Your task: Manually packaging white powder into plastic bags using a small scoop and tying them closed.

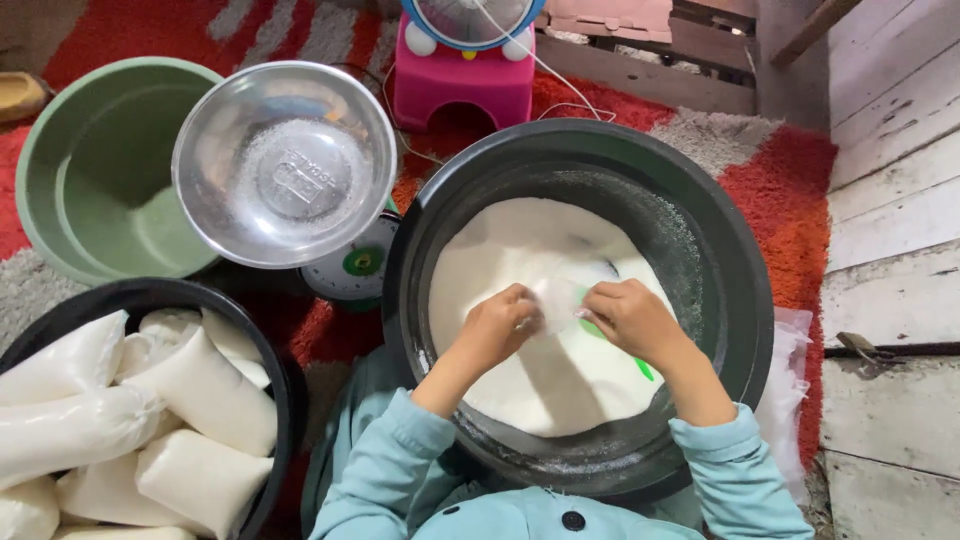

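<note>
A big black basin [745,300] sits in front of me, filled with white powder [520,240]. Both hands are over the powder at its middle. My left hand [497,322] and my right hand [630,315] pinch the two sides of a small clear plastic bag [556,300] between them. A green scoop [645,368] lies partly buried in the powder under my right hand. Light blue sleeves cover my forearms.
A black tub [285,385] at lower left holds several filled white bags [205,395]. A steel bowl [285,160] rests on a kitchen scale [358,265]. A green basin [95,170] stands at upper left, a pink stool [462,85] with a fan behind, white planks [895,250] on the right.
</note>
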